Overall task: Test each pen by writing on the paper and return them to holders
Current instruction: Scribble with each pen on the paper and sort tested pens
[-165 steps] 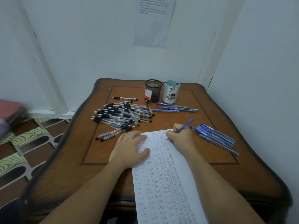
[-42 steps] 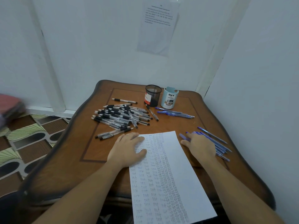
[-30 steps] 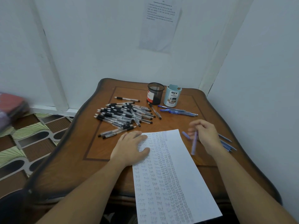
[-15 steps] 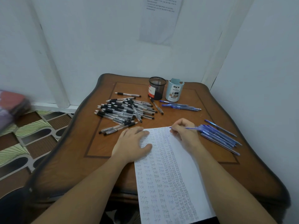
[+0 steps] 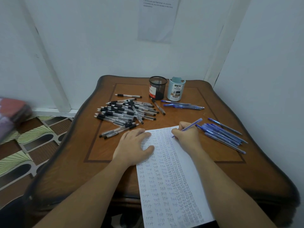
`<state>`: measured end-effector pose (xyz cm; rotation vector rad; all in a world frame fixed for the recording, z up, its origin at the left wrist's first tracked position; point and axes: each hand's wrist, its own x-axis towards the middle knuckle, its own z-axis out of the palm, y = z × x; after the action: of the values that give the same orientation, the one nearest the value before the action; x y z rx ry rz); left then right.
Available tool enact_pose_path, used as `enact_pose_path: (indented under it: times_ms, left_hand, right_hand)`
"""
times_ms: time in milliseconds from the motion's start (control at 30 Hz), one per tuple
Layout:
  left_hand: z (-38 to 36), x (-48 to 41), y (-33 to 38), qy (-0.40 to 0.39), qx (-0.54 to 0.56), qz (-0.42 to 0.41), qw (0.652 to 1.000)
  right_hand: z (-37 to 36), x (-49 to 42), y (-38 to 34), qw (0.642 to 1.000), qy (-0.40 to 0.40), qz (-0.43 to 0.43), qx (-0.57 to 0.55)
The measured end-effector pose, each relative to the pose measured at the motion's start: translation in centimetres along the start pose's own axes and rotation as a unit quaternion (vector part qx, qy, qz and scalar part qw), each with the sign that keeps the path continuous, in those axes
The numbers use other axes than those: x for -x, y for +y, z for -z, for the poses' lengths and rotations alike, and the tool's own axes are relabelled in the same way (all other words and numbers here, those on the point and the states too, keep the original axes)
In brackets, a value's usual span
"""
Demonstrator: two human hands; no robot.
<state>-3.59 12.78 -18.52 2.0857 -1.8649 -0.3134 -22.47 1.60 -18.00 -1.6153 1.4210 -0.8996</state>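
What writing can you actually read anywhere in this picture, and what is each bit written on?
"DIY" and under it "DESK ORGANIZER": label of the light blue holder.
"test", handwritten over and over in columns: the paper.
Red and white label on the black mesh holder: too small to read.
Printed lines on the wall sheet: too blurred to read.

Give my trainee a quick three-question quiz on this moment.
1. True or false: the right hand holds a blue pen with its tip on the paper.
2. The left hand: A) grips a black pen; B) rests flat on the paper's edge; C) reaches into a holder?
3. Which stands nearer the black pen pile: the black mesh holder or the light blue holder?
Key: 1 true; 2 B; 3 the black mesh holder.
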Motion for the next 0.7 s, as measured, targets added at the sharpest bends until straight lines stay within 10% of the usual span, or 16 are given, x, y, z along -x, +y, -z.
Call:
enact_pose_path:
  times_ms: [700]
  left_hand:
    - [0.18, 0.21, 0.18, 0.003, 0.002, -0.003, 1.0]
  right_hand:
    - [0.01, -0.35, 0.32, 1.0, -0.002, 0.014, -0.012]
